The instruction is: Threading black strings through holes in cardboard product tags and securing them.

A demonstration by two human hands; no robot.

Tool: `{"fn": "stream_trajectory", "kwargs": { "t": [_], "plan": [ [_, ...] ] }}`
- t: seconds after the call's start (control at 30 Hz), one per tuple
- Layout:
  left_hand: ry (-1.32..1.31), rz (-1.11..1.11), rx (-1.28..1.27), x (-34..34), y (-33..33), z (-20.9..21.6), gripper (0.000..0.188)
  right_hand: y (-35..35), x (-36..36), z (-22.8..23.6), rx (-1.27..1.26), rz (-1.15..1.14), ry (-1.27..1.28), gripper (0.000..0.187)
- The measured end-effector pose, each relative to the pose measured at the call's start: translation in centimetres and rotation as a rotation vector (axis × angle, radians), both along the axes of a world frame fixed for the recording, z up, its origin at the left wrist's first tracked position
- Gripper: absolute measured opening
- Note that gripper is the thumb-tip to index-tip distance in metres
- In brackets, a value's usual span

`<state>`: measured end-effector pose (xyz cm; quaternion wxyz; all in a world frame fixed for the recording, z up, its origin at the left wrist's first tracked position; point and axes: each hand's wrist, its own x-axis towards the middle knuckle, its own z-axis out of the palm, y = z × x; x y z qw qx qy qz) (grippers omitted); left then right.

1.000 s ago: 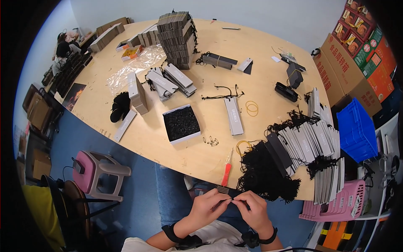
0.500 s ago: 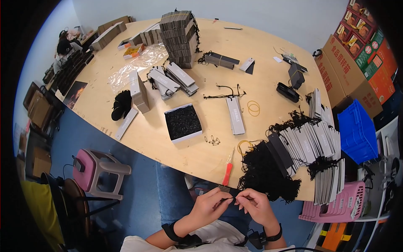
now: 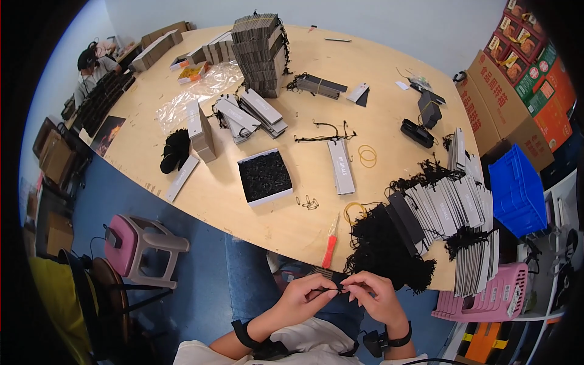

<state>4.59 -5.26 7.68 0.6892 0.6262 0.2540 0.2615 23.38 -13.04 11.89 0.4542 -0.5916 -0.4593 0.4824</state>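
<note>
Close to my body, just off the table's front edge, my left hand (image 3: 306, 298) and my right hand (image 3: 375, 298) meet with bent, pinching fingers. Between their fingertips runs a thin black cord (image 3: 339, 290). Behind the fingertips shows part of a dark, layered bundle of tags (image 3: 328, 274), mostly covered by the hands. A red-handled awl (image 3: 330, 252) lies on the table just beyond them. To the right of it spreads a heap of black cords (image 3: 389, 255), beside rows of grey hang tags (image 3: 438, 210) with strings.
On the table (image 3: 243, 226) stand a white box of small black parts (image 3: 266, 177), a tall stack of tags (image 3: 258, 58) and more tag bundles (image 3: 246, 115). Rubber bands (image 3: 367, 156) lie about. A blue crate (image 3: 517, 190) is at right, a pink stool (image 3: 121, 246) at left. Another person (image 3: 91, 70) sits far left.
My fingers have shifted slightly at the cord, with the right hand a little lower and the fingertips closer. The person at far left has raised their upper body.
</note>
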Motion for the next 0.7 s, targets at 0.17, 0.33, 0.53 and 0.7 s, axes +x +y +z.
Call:
{"fn": "stream_trajectory", "kwargs": {
  "t": [0.17, 0.33, 0.53, 0.7],
  "plan": [
    [-0.04, -0.034, -0.187, -0.1, 0.1, -0.1, 0.008, 0.3, -0.1, 0.2, 0.337, 0.013, -0.363, 0.018],
    [-0.075, -0.077, -0.309, -0.1, 0.2, 0.3, 0.008, 0.4, 0.1, -0.7, 0.521, 0.052, -0.513, 0.02],
    [-0.068, -0.089, -0.331, -0.1, 0.1, 0.6, 0.01, 0.3, 0.0, -0.8, 0.488, 0.073, -0.565, 0.016],
    [-0.062, -0.071, -0.277, 0.0, 0.0, 0.0, 0.01, 0.2, -0.2, -0.5, 0.438, 0.08, -0.606, 0.012]
  ]
}}
